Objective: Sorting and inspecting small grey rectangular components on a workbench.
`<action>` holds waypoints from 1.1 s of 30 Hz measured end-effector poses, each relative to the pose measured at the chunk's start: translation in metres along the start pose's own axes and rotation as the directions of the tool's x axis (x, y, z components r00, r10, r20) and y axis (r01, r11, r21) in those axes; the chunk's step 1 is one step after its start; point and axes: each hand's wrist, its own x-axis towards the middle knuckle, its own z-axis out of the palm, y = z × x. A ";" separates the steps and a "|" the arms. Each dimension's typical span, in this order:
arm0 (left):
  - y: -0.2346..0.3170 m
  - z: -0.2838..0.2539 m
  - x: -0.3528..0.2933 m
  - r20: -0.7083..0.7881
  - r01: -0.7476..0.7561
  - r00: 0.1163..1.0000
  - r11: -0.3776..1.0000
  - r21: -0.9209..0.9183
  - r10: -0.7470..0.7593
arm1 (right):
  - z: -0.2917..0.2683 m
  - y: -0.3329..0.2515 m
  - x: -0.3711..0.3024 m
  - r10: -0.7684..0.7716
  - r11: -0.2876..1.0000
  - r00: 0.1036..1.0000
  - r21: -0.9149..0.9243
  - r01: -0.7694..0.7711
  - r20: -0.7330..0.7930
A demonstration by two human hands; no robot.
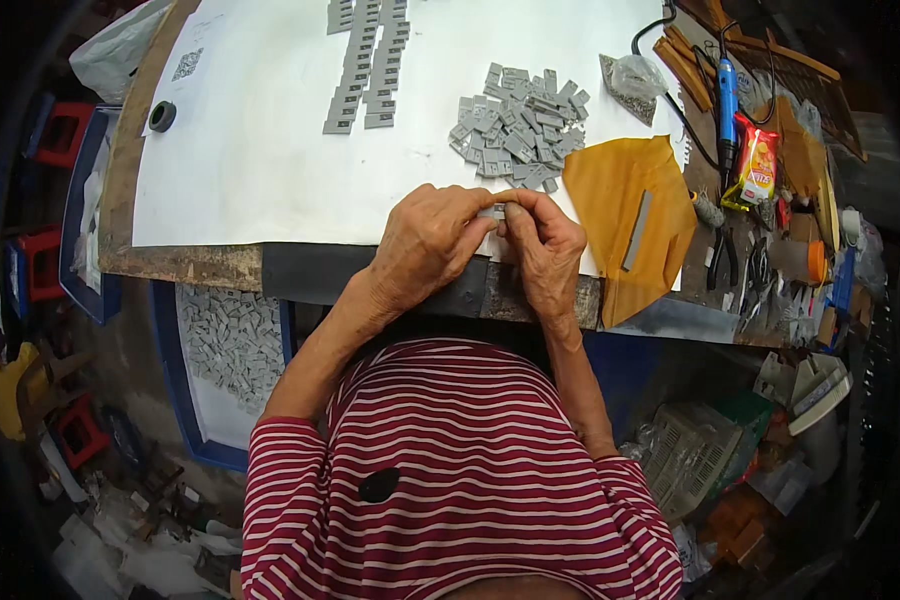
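Both hands meet at the front edge of the white-covered table (260, 190). Between their fingertips sits a small grey rectangular piece (496, 211), mostly hidden by the fingers. My left hand (425, 235) pinches it from the left, while my right hand (543, 243) grips its other side with thumb and forefinger. Just beyond the hands lies a loose pile of similar grey pieces (515, 130). Farther left, more of them are laid in overlapping columns (355, 80). Beside my right hand, a flat grey bar (636, 230) rests on a tan leather-like sheet (660, 180).
A blue tray (198, 430) full of grey pieces stands below the table's left front. A dark ring-shaped roll (162, 116) is near the left edge. To the right are a blue pen-like corded tool (727, 100), a bag of small parts (630, 88), a red-yellow packet (755, 165) and pliers (722, 258).
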 end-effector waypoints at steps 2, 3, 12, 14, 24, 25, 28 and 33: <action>0.000 -0.003 0.000 0.013 0.021 1.000 1.000 0.019 -0.022 | -0.002 -0.002 -0.002 0.048 0.994 0.998 0.102 -0.051 0.031; -0.002 -0.007 0.002 0.026 0.042 0.999 0.998 0.040 -0.043 | -0.002 -0.003 -0.002 0.091 0.974 0.993 0.202 -0.104 0.069; -0.029 -0.053 0.012 -0.168 0.221 0.956 0.967 -0.128 -0.241 | -0.019 0.002 -0.014 -0.011 0.987 0.999 0.158 0.018 -0.043; -0.042 -0.070 0.019 -0.204 0.316 0.914 0.930 -0.188 -0.352 | -0.021 -0.001 -0.019 -0.059 0.993 0.995 0.098 0.067 -0.084; -0.140 -0.107 0.054 -0.345 0.409 0.857 0.913 0.001 -0.383 | -0.031 0.012 -0.039 -0.334 0.885 0.941 -0.363 0.293 -0.054; -0.148 -0.106 0.057 -0.339 0.431 0.854 0.902 0.036 -0.394 | -0.030 0.009 -0.040 -0.326 0.874 0.945 -0.393 0.286 -0.036; -0.162 -0.098 0.062 -0.354 0.441 0.851 0.894 0.081 -0.387 | -0.029 0.005 -0.039 -0.387 0.846 0.922 -0.408 0.342 -0.029; -0.169 -0.092 0.067 -0.365 0.426 0.860 0.895 0.129 -0.357 | -0.030 0.002 -0.039 -0.447 0.816 0.894 -0.422 0.395 -0.029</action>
